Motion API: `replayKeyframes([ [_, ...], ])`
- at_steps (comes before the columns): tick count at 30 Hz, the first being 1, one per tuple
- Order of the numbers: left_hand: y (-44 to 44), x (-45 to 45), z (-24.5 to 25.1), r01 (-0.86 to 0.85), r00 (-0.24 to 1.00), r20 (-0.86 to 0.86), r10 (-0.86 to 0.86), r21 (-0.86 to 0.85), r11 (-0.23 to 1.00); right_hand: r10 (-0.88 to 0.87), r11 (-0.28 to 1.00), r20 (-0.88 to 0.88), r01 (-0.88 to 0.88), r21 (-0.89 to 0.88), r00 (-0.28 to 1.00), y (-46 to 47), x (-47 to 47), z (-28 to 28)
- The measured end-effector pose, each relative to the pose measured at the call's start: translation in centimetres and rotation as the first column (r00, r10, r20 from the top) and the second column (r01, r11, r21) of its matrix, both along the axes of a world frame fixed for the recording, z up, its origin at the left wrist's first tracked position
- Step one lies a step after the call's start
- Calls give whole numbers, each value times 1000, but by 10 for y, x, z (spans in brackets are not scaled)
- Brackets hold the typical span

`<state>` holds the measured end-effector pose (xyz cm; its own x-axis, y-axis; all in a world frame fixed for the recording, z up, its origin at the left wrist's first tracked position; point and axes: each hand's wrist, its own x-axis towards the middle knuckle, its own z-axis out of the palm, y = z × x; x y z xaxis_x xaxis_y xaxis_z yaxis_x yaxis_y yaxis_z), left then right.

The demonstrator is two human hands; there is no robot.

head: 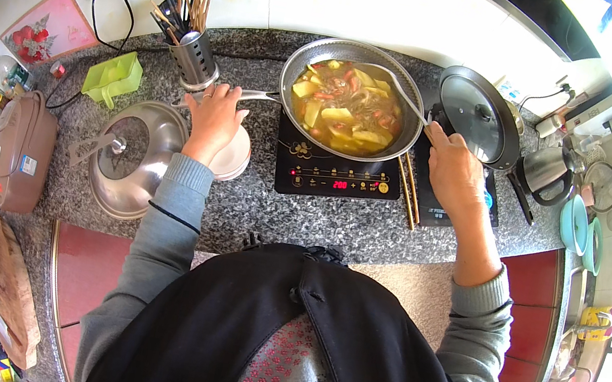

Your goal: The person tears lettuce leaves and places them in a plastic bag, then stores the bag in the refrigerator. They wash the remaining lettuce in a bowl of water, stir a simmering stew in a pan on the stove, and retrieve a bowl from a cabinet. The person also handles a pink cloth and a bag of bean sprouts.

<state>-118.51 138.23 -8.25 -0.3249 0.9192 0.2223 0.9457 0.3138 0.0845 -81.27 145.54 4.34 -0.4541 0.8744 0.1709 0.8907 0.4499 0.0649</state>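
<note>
A deep steel frying pan [288,120] rests on a black induction cooker [307,182] before me. Inside it is a brothy stew [352,104] of yellow chunks, probably potato, with reddish-brown pieces. My left hand [214,116] lies over the pan's long metal handle [261,96], fingers closed around it. My right hand [455,165] grips the handle end of a metal cooking utensil [406,93], which slants over the pan's right rim. The utensil's head reaches the stew towards the far side, its shape unclear. Wooden chopsticks [408,190] lie right of the cooker's panel.
Left stand a domed steel lid [127,196], stacked white dishes [232,156], a perforated utensil holder [197,61], a green plastic container [114,74] and a brown rice cooker [24,153]. Right are a lidded black pan [472,119], a second cooktop [434,213] and an electric kettle [543,168].
</note>
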Motion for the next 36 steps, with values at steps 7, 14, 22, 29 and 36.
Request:
replayKeyframes([
  [7, 2, -1, -1, 31, 999, 8, -31, 21, 999, -111, 992, -260, 91, -88, 959, 32, 14, -67],
  [14, 2, -3, -6, 27, 1000, -11, -27, 30, 999, -464, 678, -455, -26, -735, 760, 18, 22, -72],
  [22, 5, -3, -3, 30, 999, -21, -31, -12, 999, -740, 372, -498, -343, -863, 451, 10, -5, -69],
  [29, 4, -5, -7, 26, 1000, -7, -26, 29, 999, -704, 402, -575, -434, -806, 416, 0, -18, -49],
  [36, 3, -2, -2, 36, 999, 3, -36, 6, 999, -663, 375, -594, -484, -790, 456, 1, -44, -48],
])
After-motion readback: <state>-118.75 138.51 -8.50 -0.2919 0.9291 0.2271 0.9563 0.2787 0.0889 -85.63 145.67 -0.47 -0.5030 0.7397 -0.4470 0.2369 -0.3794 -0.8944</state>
